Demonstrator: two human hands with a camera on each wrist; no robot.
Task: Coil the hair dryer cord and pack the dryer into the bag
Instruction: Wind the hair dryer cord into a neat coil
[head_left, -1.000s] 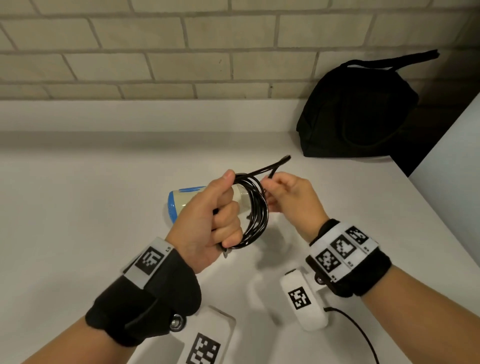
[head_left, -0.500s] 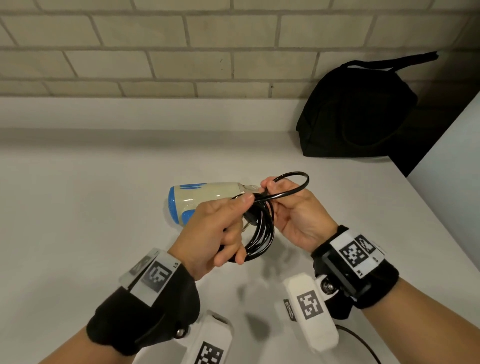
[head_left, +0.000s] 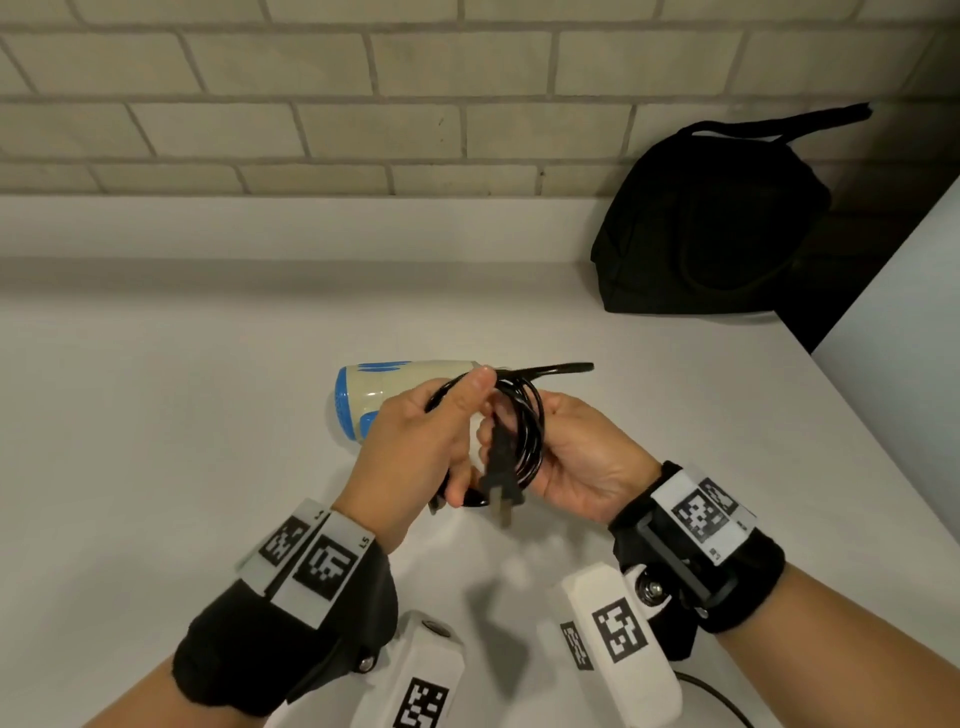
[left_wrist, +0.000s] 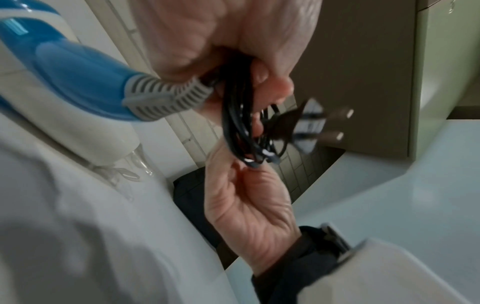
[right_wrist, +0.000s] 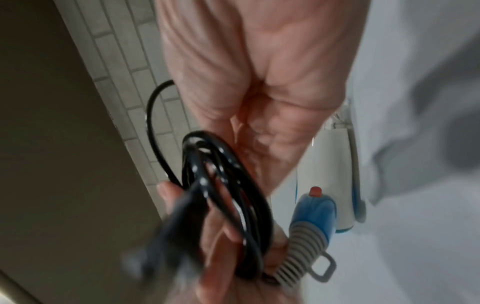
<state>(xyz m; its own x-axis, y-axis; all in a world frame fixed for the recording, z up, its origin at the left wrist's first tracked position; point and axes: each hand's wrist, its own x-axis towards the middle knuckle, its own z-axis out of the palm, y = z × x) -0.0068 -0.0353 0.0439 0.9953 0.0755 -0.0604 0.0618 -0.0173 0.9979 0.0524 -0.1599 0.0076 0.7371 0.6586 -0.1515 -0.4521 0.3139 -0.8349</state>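
Observation:
My left hand (head_left: 415, 452) grips a bundle of black cord (head_left: 530, 431) coiled in several loops, held above the white table (head_left: 156, 467). My right hand (head_left: 576, 452) cups the coil from the right, and its fingertips pinch the loops (left_wrist: 249, 158). The plug (head_left: 501, 473) hangs in front of the coil with its prongs pointing down towards me. One cord loop (head_left: 561, 369) sticks out to the right at the top. The cream and blue hair dryer (head_left: 374, 395) lies on its side behind my left hand. Its grey strain relief (left_wrist: 166, 96) runs into my left fist. The black bag (head_left: 711, 228) stands at the back right.
A brick wall (head_left: 363, 104) with a pale ledge (head_left: 260, 228) bounds the table at the back. On the right the table ends at a dark gap (head_left: 821, 312) beside a white surface (head_left: 909, 338). A thin black cable (head_left: 719, 696) lies at the bottom right.
The cord end that arched over my right hand has been drawn in. The plug now hangs down in front of the coil. My right hand has turned palm-up against the coil.

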